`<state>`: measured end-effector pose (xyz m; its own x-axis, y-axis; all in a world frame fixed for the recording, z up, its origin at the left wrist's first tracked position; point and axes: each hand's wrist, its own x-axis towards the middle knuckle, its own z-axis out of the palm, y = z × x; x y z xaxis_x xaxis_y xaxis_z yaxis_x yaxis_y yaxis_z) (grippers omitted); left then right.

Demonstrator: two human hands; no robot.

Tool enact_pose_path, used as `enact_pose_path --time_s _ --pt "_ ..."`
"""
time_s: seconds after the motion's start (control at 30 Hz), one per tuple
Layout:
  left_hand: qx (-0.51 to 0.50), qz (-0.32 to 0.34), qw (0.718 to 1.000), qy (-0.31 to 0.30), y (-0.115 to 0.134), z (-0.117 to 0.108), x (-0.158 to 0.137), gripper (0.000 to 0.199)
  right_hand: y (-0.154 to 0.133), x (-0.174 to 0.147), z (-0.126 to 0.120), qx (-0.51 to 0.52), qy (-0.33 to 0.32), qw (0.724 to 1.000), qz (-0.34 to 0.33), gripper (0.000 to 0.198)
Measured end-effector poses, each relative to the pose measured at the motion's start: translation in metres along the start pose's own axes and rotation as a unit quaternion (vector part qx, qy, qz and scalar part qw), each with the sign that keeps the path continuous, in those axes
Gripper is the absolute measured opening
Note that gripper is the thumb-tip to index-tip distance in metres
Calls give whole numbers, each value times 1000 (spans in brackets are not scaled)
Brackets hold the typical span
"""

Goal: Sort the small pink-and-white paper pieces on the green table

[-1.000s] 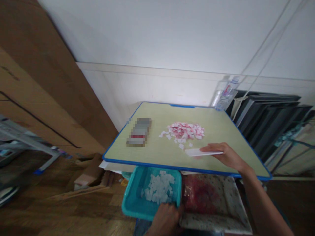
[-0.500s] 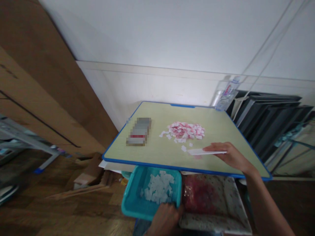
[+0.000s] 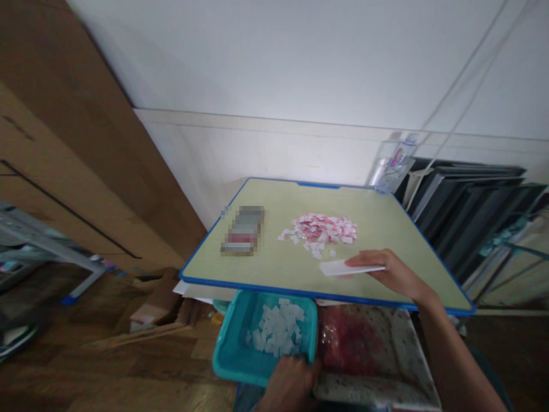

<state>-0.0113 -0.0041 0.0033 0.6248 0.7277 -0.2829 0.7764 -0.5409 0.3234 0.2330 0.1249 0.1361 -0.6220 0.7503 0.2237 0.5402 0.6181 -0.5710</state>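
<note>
My right hand (image 3: 386, 272) is closed on a flat white card (image 3: 343, 267), held low over the near part of the table top (image 3: 266, 269). Just beyond the card lies a loose pile of small pink and white paper-like squares (image 3: 323, 228), with a few stray pieces at its near edge. Down below the table edge, my left hand (image 3: 289, 380) grips the near rim of a teal plastic basin (image 3: 244, 366). Inside the basin sit many small white squares (image 3: 278, 329). The left fingertips are partly hidden.
A pixelated box-like object (image 3: 243, 230) lies on the table's left. A clear bottle (image 3: 397, 166) stands at the back right corner. Below the table is a stained tray-like surface with a red plastic bag (image 3: 347, 340). Dark panels (image 3: 472, 212) lean at right; cardboard (image 3: 86, 143) stands left.
My right hand has shifted slightly left with the white card, and the card shows more of its face. A stray white piece moved toward the pile. My left hand stays on the basin.
</note>
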Motion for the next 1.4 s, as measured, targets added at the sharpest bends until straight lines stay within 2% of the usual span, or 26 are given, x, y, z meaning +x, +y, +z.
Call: enact_pose_path --time_s 0.1,0.3,0.5,0.7,0.83,0.93,1.07,1.13,1.3,1.4 --pt "2 3 1000 -1 0 -1 0 31 -3 -3 -3 25 -13 1000 -8 26" --pt "-1 2 1000 -10 0 -2 0 34 5 -4 -4 11 63 997 44 25" --pt "-2 -4 1000 -13 1 -2 -1 35 4 -9 -8 -16 16 1000 19 26" --pt "4 3 1000 -7 1 -3 -1 31 2 -4 -5 33 37 997 55 28" --pt "4 5 1000 -22 0 -3 0 32 2 -8 -7 33 -3 999 22 27" --pt "1 -1 1000 -12 0 -2 0 31 2 -11 -9 33 10 999 15 26" --pt "-1 0 1000 -4 0 -2 -1 33 8 -7 -3 41 56 997 46 27" --pt "2 -3 1000 -8 0 -2 0 34 11 -4 0 42 59 996 57 29" --pt "4 -6 1000 -25 1 -3 0 32 10 -9 -6 46 4 998 44 27" --pt "6 -4 1000 -20 1 -4 0 30 10 -15 -11 43 4 998 43 26"
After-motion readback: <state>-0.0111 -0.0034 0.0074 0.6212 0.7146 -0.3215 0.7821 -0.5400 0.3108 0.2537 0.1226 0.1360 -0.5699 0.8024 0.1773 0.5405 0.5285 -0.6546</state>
